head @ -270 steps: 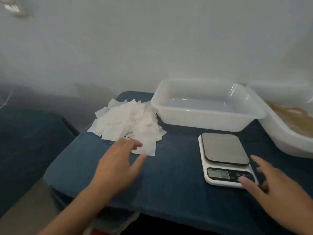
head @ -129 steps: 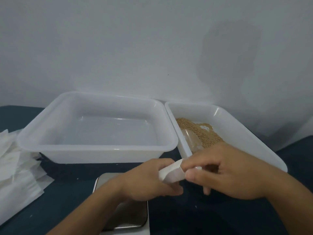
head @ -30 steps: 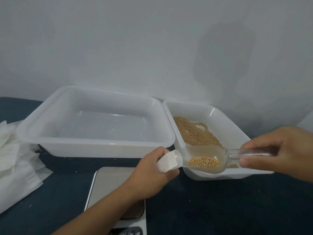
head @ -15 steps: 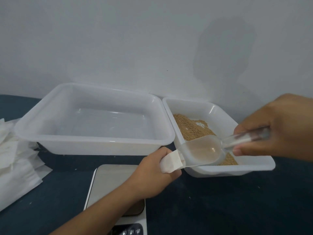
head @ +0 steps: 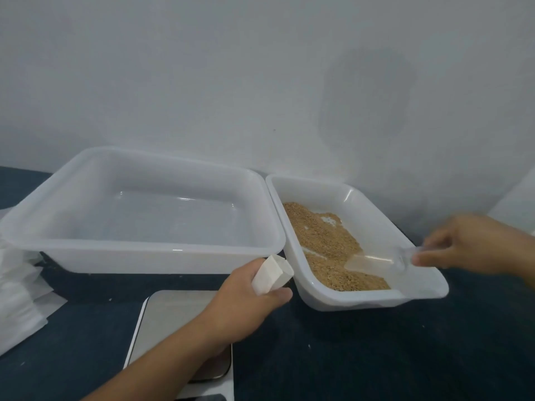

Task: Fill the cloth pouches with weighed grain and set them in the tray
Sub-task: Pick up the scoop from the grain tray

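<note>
My left hand (head: 246, 299) grips the pouch (head: 272, 274) mouth-up; my right hand (head: 463, 244) pinches the scoop (head: 373, 261), lying in the grain (head: 324, 238) between them. I'd dig shallow, lift level.

Head view, forward-down, close over table (head: 376, 357)

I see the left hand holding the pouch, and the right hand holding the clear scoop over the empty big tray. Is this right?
Not quite. In the head view the right hand holds the clear scoop over the tray of grain, not over the empty big tray. The rest stands: the left hand holds the pouch.
</note>
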A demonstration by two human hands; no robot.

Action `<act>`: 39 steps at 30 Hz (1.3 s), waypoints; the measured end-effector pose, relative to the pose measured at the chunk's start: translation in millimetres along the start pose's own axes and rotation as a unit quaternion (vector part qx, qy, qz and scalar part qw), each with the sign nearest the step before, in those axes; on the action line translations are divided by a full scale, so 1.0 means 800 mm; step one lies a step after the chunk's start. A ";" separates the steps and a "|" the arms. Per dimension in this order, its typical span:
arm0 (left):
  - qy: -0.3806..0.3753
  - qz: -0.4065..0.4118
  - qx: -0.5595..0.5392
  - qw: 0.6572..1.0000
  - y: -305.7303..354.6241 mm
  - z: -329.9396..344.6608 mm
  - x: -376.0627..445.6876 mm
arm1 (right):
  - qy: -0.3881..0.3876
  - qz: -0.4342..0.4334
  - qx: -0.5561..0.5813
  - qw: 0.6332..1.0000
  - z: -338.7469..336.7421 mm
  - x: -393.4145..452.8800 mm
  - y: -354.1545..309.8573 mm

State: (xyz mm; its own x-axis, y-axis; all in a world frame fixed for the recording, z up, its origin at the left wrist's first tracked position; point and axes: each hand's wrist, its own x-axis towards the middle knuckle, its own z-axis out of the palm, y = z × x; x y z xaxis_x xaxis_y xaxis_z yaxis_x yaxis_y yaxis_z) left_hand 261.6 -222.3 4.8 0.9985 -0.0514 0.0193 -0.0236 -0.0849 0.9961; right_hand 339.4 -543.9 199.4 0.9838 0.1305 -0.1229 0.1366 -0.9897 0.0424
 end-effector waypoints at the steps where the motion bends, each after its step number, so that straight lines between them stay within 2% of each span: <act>1: -0.002 -0.005 -0.008 1.000 0.002 0.001 0.000 | -0.023 0.014 -0.019 0.999 0.015 0.009 0.003; 4: -0.007 -0.015 -0.026 1.000 0.003 0.002 0.001 | -0.051 0.031 -0.038 0.997 0.044 0.031 0.000; 8: -0.018 -0.009 -0.035 0.999 0.004 0.002 -0.001 | -0.065 0.011 -0.007 0.998 0.078 0.056 -0.019; 14: -0.012 -0.012 -0.042 0.999 0.006 0.001 0.000 | -0.029 -0.007 0.134 0.991 0.103 0.062 -0.040; 19: 0.003 -0.018 -0.055 0.998 0.003 0.002 0.001 | 0.023 0.022 0.251 0.968 0.103 0.038 -0.036; 23: 0.006 -0.020 -0.059 0.998 0.006 0.003 0.000 | 0.073 0.023 0.298 0.951 0.102 0.016 -0.033; 32: 0.015 -0.031 -0.043 0.999 0.008 0.002 -0.001 | 0.131 -0.031 0.344 0.929 0.080 -0.040 -0.053; 39: 0.013 -0.005 0.003 1.000 0.014 0.000 -0.001 | 0.095 -0.099 0.228 0.964 0.047 -0.074 -0.051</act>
State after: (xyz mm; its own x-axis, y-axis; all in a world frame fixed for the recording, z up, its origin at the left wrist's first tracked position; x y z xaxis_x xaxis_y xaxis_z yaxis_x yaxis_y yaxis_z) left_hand 260.2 -222.8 15.6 0.9996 -0.0250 0.0124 -0.0147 -0.0909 0.9958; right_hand 271.1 -513.4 167.9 0.9531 0.2851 0.1012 0.3011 -0.8612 -0.4095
